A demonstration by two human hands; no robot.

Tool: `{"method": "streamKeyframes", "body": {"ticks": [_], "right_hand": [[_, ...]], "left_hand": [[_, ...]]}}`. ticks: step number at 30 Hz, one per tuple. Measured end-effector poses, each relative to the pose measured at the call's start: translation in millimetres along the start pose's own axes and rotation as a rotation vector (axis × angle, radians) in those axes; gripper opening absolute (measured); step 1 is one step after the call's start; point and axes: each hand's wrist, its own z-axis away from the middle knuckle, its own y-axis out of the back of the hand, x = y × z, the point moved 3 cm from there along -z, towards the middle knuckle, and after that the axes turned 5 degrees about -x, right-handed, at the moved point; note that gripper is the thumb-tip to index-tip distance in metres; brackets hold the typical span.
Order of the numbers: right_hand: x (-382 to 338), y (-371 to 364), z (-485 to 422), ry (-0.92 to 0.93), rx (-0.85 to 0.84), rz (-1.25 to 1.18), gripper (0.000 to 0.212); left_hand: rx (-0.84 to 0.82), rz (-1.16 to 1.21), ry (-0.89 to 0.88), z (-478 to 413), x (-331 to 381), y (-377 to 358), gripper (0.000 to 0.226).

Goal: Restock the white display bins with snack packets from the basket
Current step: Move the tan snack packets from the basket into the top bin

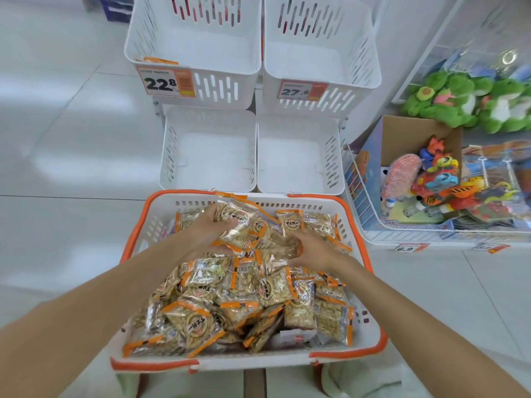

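Head view: the left hand [212, 225] is curled round a bunch of packets [237, 221], held just above the pile at about 11 o'clock in the basket. The right hand [311, 249], near it at 3 o'clock, clasps a single packet [288, 245] that is blurred. Both bare forearms reach in from the bottom edge.

Under the hands lies the heap [201, 320] of clear, orange-edged snack packets with round labels, filling the basket [370, 317], which is white, slotted and trimmed in orange. It sits close below the camera.

At 12 o'clock from the basket, just beyond its far rim, stand the lower left bin [209, 150] and the lower right bin [298, 153], side by side, their white floors bare. Behind and above them are the upper left bin [192, 38] and the upper right bin [319, 47]. The first carries a price tag [165, 81] reading 22.8; the second tag [301, 90] seems to read 27.6.

At 2 o'clock a white wire rack [359, 196] holds a cardboard box [416, 130] of bright plastic toys [436, 182], with green plush toys [459, 96] further back. A small floor-level tag [408, 248] reads 6.9.

All of this stands on a floor [57, 139] of glossy white tiles with thin dark joints, which mirrors soft patches of light.
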Motion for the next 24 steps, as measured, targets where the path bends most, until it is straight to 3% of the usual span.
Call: {"method": "streamKeyframes", "body": {"ticks": [2, 3, 8, 9, 11, 13, 15, 17, 19, 21, 24], "right_hand": [[-7.3, 4.8, 2.3, 0.032, 0.015, -0.15, 0.025], [-14.1, 11.1, 4.6, 0.053, 0.044, -0.234, 0.017], [-75.0, 47.1, 20.1, 0.157, 0.462, -0.421, 0.023], [-88.9, 46.0, 22.0, 0.215, 0.448, -0.408, 0.026], [-111.2, 32.2, 19.7, 0.347, 0.263, -0.318, 0.04], [-120.9, 16.5, 12.9, 0.412, 0.1, -0.277, 0.053], [-126.8, 14.3, 7.9, 0.421, 0.125, -0.391, 0.047], [-127.4, 21.9, 3.2, 0.376, 0.263, -0.544, 0.029], [-126.4, 28.2, -1.9, 0.309, 0.311, -0.681, 0.035], [-128.4, 30.7, -6.3, 0.274, 0.23, -0.756, 0.054], [-142.4, 37.3, -10.9, 0.316, 0.11, -0.758, 0.039]], "left_hand": [[0.035, 0.059, 0.016, 2.9, -1.4, 2.3, 0.087], [0.053, 0.08, 0.015, 4.7, -0.7, 2.5, 0.087], [0.074, 0.132, -0.012, 6.7, 6.5, 1.5, 0.067], [0.061, 0.172, -0.011, 6.6, 7.7, -0.5, 0.063], [-0.019, 0.284, -0.016, 8.4, 12.7, -6.8, 0.048], [-0.106, 0.312, -0.035, 8.2, 16.5, -8.3, 0.055], [-0.107, 0.296, -0.074, 6.1, 17.1, -1.8, 0.069], [-0.052, 0.294, -0.104, 4.6, 16.2, 7.7, 0.075], [-0.017, 0.255, -0.121, 4.6, 17.2, 12.2, 0.064], [0.0, 0.212, -0.127, 5.7, 22.9, 11.8, 0.061], [0.021, 0.153, -0.15, 4.4, 35.3, 11.7, 0.095]]}}
